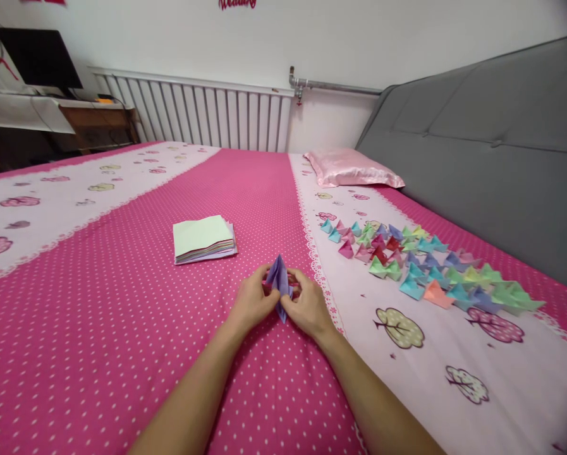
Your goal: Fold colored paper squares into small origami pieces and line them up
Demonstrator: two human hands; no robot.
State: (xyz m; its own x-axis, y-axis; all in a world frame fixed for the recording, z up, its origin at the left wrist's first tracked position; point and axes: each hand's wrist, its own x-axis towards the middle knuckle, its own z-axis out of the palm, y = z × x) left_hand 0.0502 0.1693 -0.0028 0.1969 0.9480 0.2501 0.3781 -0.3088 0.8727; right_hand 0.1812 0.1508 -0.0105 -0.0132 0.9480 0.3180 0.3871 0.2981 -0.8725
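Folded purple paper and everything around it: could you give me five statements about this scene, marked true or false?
1. The left hand and right hand both hold the folded purple paper. True.
2. The paper stack lies right of the hands. False: it lies left.
3. The stack's top sheet is red. False: pale green.
4. A pink pillow lies near the grey headboard. True.
5. The paper boats share one colour. False: several colours.

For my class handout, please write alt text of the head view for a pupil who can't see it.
A person's left hand and right hand hold a folded purple paper over a pink dotted bedspread. Many small, colourful paper boats sit to the right; a paper stack lies to the left.
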